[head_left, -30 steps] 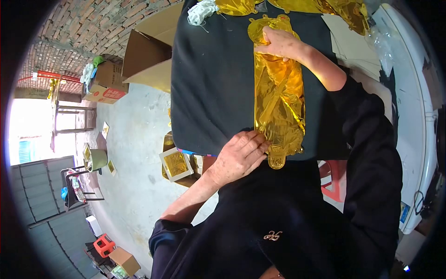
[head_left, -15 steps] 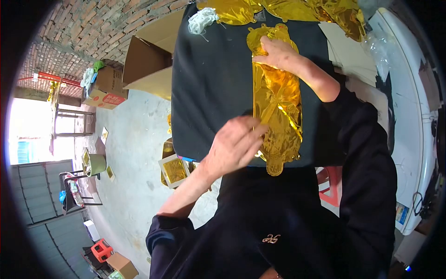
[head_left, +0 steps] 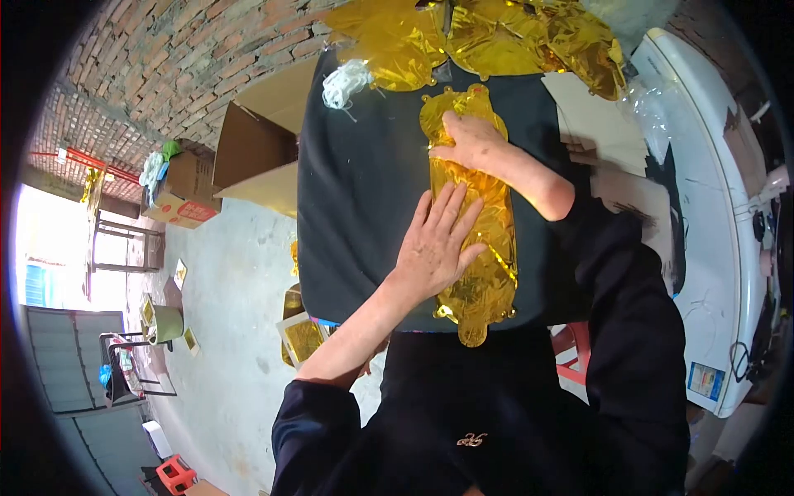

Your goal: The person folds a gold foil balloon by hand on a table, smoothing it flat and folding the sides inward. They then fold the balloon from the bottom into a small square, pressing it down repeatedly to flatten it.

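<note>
A flattened gold foil balloon [head_left: 484, 285] lies lengthwise on the black-covered table [head_left: 356, 182], its small rounded tab hanging past the near edge. My left hand [head_left: 438, 236] rests flat on the balloon's left side near its middle, fingers stretched out and spread. Farther up, my right hand [head_left: 473, 142] presses on the upper part of the foil, with thumb and fingers apart. Creases run through the foil between and below the hands. The foil beneath both palms is hidden.
More gold foil balloons [head_left: 496, 41] lie along the table's far edge. Beside them sits a bundle of white string [head_left: 346, 84]. An open cardboard box [head_left: 256, 153] stands to the left, a white appliance-like panel [head_left: 711, 248] to the right. A red stool [head_left: 571, 351] is partly visible below the table.
My left hand has moved up from the lower foil and now lies flat with fingers spread. My right hand stays on the upper part. The camera view has shifted slightly.
</note>
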A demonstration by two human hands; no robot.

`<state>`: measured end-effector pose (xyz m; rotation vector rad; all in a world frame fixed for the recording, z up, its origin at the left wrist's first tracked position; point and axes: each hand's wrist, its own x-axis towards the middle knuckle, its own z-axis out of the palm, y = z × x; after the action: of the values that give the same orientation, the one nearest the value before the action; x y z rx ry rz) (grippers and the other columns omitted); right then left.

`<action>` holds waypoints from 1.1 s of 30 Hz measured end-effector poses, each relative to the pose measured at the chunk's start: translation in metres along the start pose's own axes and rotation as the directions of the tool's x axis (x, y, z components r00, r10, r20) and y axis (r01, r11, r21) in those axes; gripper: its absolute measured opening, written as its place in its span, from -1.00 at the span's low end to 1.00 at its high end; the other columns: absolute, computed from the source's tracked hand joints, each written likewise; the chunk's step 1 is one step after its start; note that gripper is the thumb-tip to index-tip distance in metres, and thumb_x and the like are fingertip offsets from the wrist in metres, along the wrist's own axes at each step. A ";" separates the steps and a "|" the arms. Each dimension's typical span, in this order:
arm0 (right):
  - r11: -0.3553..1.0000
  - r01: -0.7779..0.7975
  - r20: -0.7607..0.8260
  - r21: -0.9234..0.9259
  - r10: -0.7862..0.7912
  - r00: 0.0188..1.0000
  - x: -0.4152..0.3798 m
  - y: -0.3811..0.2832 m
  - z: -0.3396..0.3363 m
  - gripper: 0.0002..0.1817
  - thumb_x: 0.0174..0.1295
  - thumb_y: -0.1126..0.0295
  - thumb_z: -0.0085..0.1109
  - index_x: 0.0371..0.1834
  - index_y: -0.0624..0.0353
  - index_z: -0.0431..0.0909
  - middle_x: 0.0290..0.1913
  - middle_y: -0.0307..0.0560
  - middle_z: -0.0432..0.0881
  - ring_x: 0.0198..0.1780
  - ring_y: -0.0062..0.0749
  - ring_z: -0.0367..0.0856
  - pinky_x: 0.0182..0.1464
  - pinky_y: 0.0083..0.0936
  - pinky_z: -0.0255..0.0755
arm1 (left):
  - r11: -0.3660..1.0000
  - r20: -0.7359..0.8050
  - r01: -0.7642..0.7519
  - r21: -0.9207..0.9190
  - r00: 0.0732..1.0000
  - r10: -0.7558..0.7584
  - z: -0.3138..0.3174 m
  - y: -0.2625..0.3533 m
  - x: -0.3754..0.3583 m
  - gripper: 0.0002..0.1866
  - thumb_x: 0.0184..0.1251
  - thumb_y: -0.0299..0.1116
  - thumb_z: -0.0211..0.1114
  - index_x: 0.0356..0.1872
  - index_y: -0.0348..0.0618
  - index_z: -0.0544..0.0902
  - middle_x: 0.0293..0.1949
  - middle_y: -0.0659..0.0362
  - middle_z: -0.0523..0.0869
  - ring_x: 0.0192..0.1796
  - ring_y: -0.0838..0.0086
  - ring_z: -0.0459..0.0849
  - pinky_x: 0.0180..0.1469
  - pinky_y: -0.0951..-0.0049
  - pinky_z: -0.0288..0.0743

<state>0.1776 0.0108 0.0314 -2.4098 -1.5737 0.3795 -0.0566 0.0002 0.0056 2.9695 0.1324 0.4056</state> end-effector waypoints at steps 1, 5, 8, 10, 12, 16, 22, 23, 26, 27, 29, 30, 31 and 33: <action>1.000 0.003 -0.008 -0.002 -0.003 1.000 0.000 0.001 0.000 -0.16 0.30 -0.15 0.45 0.39 0.31 0.45 0.16 0.35 0.75 0.21 0.26 0.74 0.26 0.05 0.61 | 1.000 0.003 -0.001 0.009 1.000 0.001 0.000 0.000 0.000 -0.26 0.69 0.12 0.08 0.67 -0.15 0.34 0.67 -0.14 0.31 0.75 0.01 0.16 0.75 -0.08 -0.04; 1.000 0.016 -0.024 0.012 -0.016 1.000 -0.003 0.000 0.001 -0.19 0.31 -0.13 0.45 0.40 0.28 0.45 0.19 0.31 0.74 0.21 0.24 0.75 0.25 0.06 0.61 | 0.999 -0.009 -0.016 0.036 1.000 0.016 -0.005 -0.001 0.008 -0.26 0.71 0.13 0.04 0.67 -0.18 0.33 0.68 -0.16 0.28 0.75 -0.01 0.15 0.75 -0.07 -0.04; 0.999 0.014 -0.016 0.030 -0.014 1.000 -0.003 0.000 0.003 -0.20 0.31 -0.11 0.46 0.39 0.27 0.45 0.19 0.32 0.74 0.21 0.23 0.75 0.26 0.06 0.61 | 1.000 -0.045 0.031 0.004 0.999 -0.030 -0.008 0.001 0.024 -0.25 0.73 0.12 0.01 0.67 -0.25 0.32 0.68 -0.18 0.26 0.75 -0.03 0.13 0.77 -0.04 -0.05; 0.999 -0.005 0.010 0.033 0.004 1.000 -0.002 0.000 0.001 -0.21 0.31 -0.10 0.47 0.39 0.26 0.45 0.19 0.32 0.74 0.21 0.23 0.75 0.26 0.06 0.61 | 0.998 -0.072 0.065 -0.019 0.995 -0.066 -0.001 0.004 0.032 -0.23 0.74 0.11 0.00 0.66 -0.31 0.31 0.68 -0.19 0.25 0.75 -0.04 0.13 0.77 -0.02 -0.06; 0.999 -0.015 0.002 0.028 0.015 1.000 -0.004 -0.003 -0.002 -0.22 0.31 -0.09 0.47 0.37 0.27 0.46 0.19 0.32 0.74 0.23 0.22 0.74 0.26 0.07 0.60 | 0.997 -0.076 0.075 0.012 0.994 -0.074 0.015 0.009 0.028 -0.23 0.74 0.11 0.00 0.65 -0.35 0.31 0.68 -0.21 0.25 0.75 -0.05 0.13 0.77 -0.02 -0.05; 0.997 0.072 -0.052 -0.031 -0.073 0.996 -0.002 0.000 0.001 -0.25 0.32 -0.07 0.47 0.36 0.26 0.47 0.13 0.30 0.76 0.06 0.14 0.83 0.11 0.00 0.69 | 0.996 -0.062 0.079 0.040 0.995 -0.076 0.021 0.012 0.024 -0.22 0.74 0.13 -0.01 0.66 -0.33 0.31 0.68 -0.23 0.24 0.75 -0.05 0.13 0.77 -0.02 -0.06; 0.865 -0.007 -0.035 0.503 0.028 0.999 -0.008 0.027 -0.034 -0.56 0.39 0.06 0.43 -0.05 0.27 0.62 -0.20 0.21 0.80 -0.45 -0.04 0.81 -0.30 -0.28 0.69 | 0.997 -0.075 0.077 0.022 0.994 -0.076 0.019 0.011 0.024 -0.24 0.74 0.13 -0.01 0.64 -0.30 0.35 0.66 -0.26 0.27 0.74 -0.07 0.15 0.77 -0.02 -0.06; 0.824 0.036 -0.129 0.566 0.045 0.991 -0.015 0.036 -0.042 -0.61 0.40 0.09 0.42 -0.20 0.26 0.61 -0.31 0.10 0.80 -0.36 -0.05 0.82 -0.22 -0.22 0.68 | 0.997 -0.079 0.077 0.021 0.994 -0.075 0.019 0.011 0.024 -0.24 0.74 0.13 -0.01 0.64 -0.30 0.36 0.66 -0.26 0.27 0.74 -0.07 0.16 0.77 -0.02 -0.06; 0.948 -0.016 -0.240 0.317 0.097 0.966 -0.012 0.076 -0.040 -0.66 0.38 0.12 0.43 -0.22 0.22 0.65 -0.28 0.06 0.82 -0.18 0.02 0.83 -0.06 -0.14 0.66 | 0.997 -0.086 0.076 0.010 0.993 -0.075 0.020 0.011 0.024 -0.25 0.74 0.13 -0.01 0.63 -0.31 0.37 0.66 -0.26 0.28 0.74 -0.07 0.15 0.77 -0.02 -0.06; 0.958 -0.063 -0.203 0.280 0.123 0.971 -0.015 0.086 -0.040 -0.67 0.38 0.13 0.43 -0.22 0.21 0.67 -0.25 0.07 0.83 -0.13 0.03 0.83 -0.03 -0.14 0.66 | 0.997 -0.087 0.076 0.008 0.993 -0.075 0.020 0.011 0.024 -0.25 0.74 0.13 -0.01 0.63 -0.31 0.37 0.66 -0.26 0.28 0.74 -0.07 0.16 0.77 -0.02 -0.05; 0.958 -0.130 -0.156 0.257 0.174 0.972 -0.018 0.096 -0.038 -0.68 0.36 0.13 0.44 -0.23 0.21 0.69 -0.22 0.10 0.83 -0.08 0.07 0.83 0.03 -0.14 0.65 | 0.997 -0.088 0.075 0.005 0.993 -0.075 0.020 0.011 0.024 -0.24 0.75 0.14 -0.02 0.64 -0.31 0.36 0.65 -0.26 0.28 0.74 -0.07 0.16 0.77 -0.02 -0.04; 0.950 -0.150 -0.143 0.274 0.194 0.971 -0.019 0.100 -0.034 -0.68 0.35 0.14 0.44 -0.23 0.21 0.70 -0.21 0.11 0.83 -0.07 0.08 0.83 0.04 -0.15 0.66 | 0.997 -0.087 0.075 0.003 0.993 -0.074 0.019 0.011 0.024 -0.24 0.75 0.14 -0.02 0.64 -0.31 0.35 0.65 -0.26 0.28 0.74 -0.07 0.16 0.77 -0.02 -0.04; 0.942 -0.168 -0.129 0.290 0.213 0.969 -0.018 0.100 -0.032 -0.68 0.34 0.14 0.45 -0.23 0.21 0.71 -0.21 0.12 0.83 -0.06 0.10 0.82 0.05 -0.16 0.66 | 0.997 -0.086 0.076 0.002 0.993 -0.075 0.018 0.011 0.024 -0.24 0.75 0.14 -0.03 0.65 -0.31 0.34 0.65 -0.26 0.28 0.74 -0.07 0.16 0.77 -0.02 -0.04; 0.903 -0.236 -0.041 0.360 0.268 0.963 -0.010 0.101 -0.032 -0.68 0.34 0.14 0.46 -0.20 0.22 0.72 -0.30 0.02 0.81 -0.26 -0.15 0.80 -0.21 -0.19 0.66 | 0.997 -0.088 0.081 0.003 0.993 -0.081 0.018 0.011 0.023 -0.23 0.76 0.15 -0.04 0.66 -0.31 0.31 0.66 -0.26 0.27 0.74 -0.07 0.15 0.77 -0.02 -0.03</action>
<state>0.2716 -0.0396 0.0280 -2.3092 -1.0495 0.5419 -0.0285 -0.0105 -0.0043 2.9412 0.2634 0.5264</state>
